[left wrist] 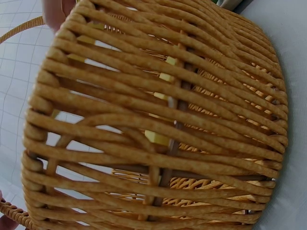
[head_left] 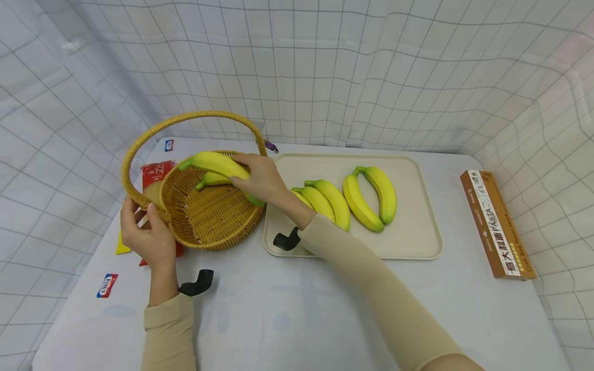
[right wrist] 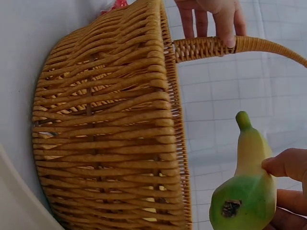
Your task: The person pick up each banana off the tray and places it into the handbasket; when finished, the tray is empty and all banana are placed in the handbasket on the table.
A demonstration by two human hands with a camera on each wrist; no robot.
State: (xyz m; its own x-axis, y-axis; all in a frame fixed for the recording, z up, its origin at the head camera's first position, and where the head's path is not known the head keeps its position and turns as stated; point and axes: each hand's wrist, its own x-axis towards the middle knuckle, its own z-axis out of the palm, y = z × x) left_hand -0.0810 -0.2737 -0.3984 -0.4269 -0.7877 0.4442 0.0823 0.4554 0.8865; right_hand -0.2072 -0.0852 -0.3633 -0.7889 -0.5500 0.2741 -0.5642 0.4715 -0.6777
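Note:
My right hand (head_left: 263, 178) holds a yellow-green banana (head_left: 217, 163) over the wicker basket (head_left: 211, 242). In the right wrist view, the thumb and fingers pinch the banana (right wrist: 252, 158) beside the basket rim, its dark end facing the camera. Another banana (head_left: 211, 180) lies inside the basket, partly hidden by the held one. My left hand (head_left: 150, 237) grips the base of the basket's arched handle (head_left: 195, 115) on the left side; the right wrist view shows its fingers (right wrist: 224, 24) around the handle. Woven basket wall (left wrist: 158, 110) fills most of the left wrist view.
Right of the basket, a cream tray (head_left: 413, 242) bears several bananas (head_left: 355, 201). A brown pasta box (head_left: 498, 224) lies at the far right. Behind the basket's left side sits a red package (head_left: 155, 172). Gridded white curtains (head_left: 325, 67) stand around the table.

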